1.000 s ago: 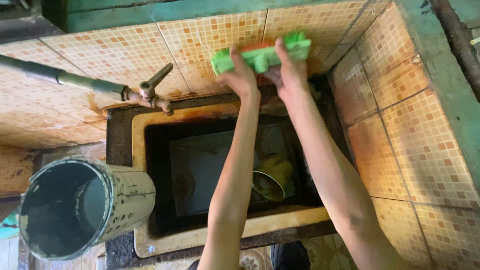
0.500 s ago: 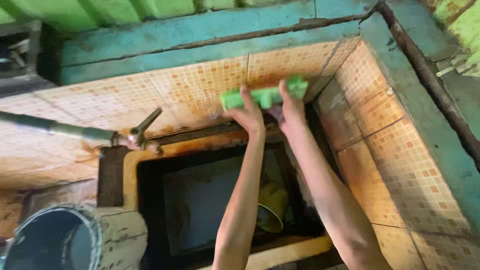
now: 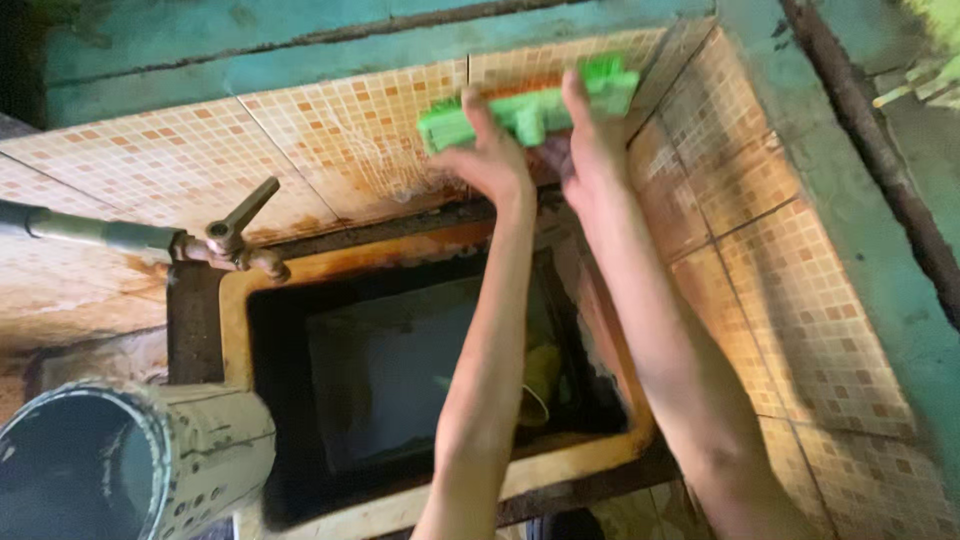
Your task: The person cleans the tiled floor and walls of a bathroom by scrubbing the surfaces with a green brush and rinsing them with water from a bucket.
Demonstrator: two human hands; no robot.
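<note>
Far tiled wall (image 3: 330, 130) meets a right wall at the corner; a dark basin (image 3: 400, 370) sits below, a tap (image 3: 235, 245) at left. Your left hand (image 3: 490, 155) and right hand (image 3: 590, 135) both clamp the green brush (image 3: 525, 105), pressed flat against the far wall, long axis left-right, right end slightly higher, near the corner.

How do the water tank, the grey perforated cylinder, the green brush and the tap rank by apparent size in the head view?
1. Water tank
2. Grey perforated cylinder, though nearness to the camera enlarges it
3. Green brush
4. Tap
</note>
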